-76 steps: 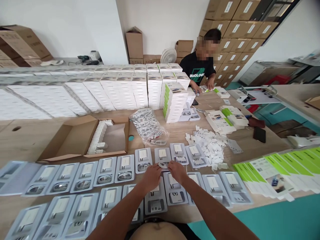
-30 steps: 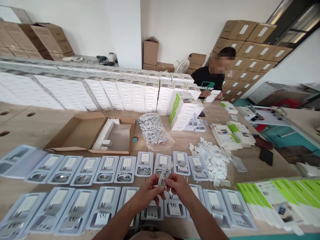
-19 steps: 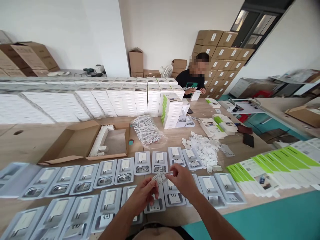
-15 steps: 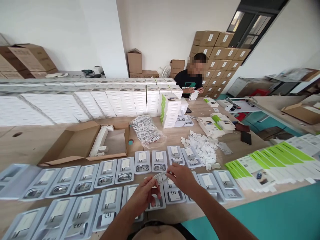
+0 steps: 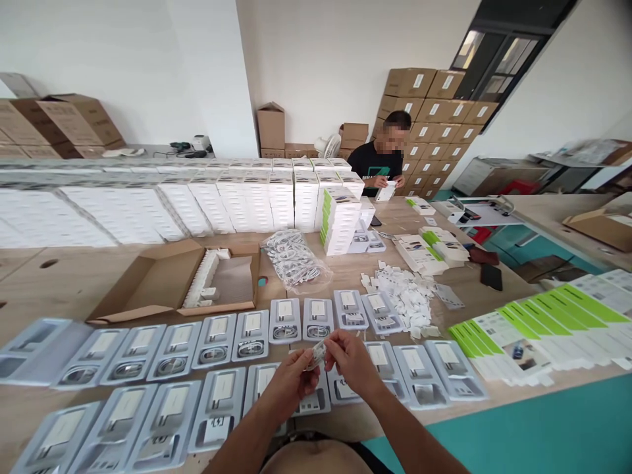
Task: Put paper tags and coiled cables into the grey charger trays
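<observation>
A coiled white cable (image 5: 317,355) is held between my two hands, above the trays near the table's front edge. My left hand (image 5: 295,376) grips its left side with thumb and fingers. On its right side, my right hand (image 5: 348,359) pinches the coil. Beneath and around them stand grey-blue plastic trays (image 5: 318,319), each with a white charger block in the upper part. Several trays in the back row also carry a coiled cable in the lower part. Others show a small white card there. My hands partly cover the trays under them.
A plastic bag of cables (image 5: 293,260) lies beyond the trays, beside an open cardboard box (image 5: 148,289) with white blocks. A heap of white paper pieces (image 5: 402,299) and green-and-white boxes (image 5: 538,329) are to the right. A co-worker (image 5: 380,161) holds a small box behind stacked white boxes (image 5: 247,204).
My hands have drawn closer together around the cable, and the coil looks more compact and a little lower. The view has shifted slightly.
</observation>
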Action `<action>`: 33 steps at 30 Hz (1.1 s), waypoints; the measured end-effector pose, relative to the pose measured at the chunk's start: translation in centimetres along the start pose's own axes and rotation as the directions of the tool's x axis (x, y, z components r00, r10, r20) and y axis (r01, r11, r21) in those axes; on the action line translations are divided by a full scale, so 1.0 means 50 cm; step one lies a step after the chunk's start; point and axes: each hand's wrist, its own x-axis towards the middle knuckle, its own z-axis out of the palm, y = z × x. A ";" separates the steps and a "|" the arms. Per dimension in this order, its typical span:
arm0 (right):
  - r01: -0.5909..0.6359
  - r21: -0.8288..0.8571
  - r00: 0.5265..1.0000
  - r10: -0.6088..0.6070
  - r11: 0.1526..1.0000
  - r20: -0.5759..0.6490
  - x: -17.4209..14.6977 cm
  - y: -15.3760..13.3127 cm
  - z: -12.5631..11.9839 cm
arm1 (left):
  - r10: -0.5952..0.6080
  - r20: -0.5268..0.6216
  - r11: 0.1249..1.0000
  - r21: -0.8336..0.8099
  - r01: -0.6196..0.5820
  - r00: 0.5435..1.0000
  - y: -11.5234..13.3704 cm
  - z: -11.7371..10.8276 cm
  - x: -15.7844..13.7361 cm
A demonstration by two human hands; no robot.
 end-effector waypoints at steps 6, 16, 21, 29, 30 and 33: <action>-0.011 -0.177 0.999 0.001 0.984 -0.053 -0.009 0.038 0.016 | -0.038 0.005 0.999 0.000 0.038 0.999 0.002 -0.011 -0.008; 0.237 -0.432 0.963 -0.151 0.870 0.223 0.014 -0.017 -0.064 | 0.378 0.106 0.526 0.793 -0.307 0.920 0.065 -0.008 -0.028; 0.245 -0.370 0.965 -0.191 0.896 0.177 0.011 -0.014 -0.044 | 0.148 0.090 0.729 0.663 -0.170 0.985 0.065 -0.007 -0.027; 0.328 -0.689 0.945 -0.221 0.647 0.242 0.013 0.002 -0.028 | 0.125 0.077 0.484 0.866 -0.129 0.989 0.044 -0.032 -0.016; 0.333 -0.735 0.943 -0.216 0.590 0.253 0.013 0.001 -0.027 | 0.201 0.085 0.384 0.910 -0.158 0.976 0.041 -0.034 -0.015; 0.306 -0.806 0.949 -0.227 0.507 0.218 0.007 -0.005 -0.021 | 0.303 0.116 0.223 0.956 -0.189 0.946 0.031 -0.034 -0.009</action>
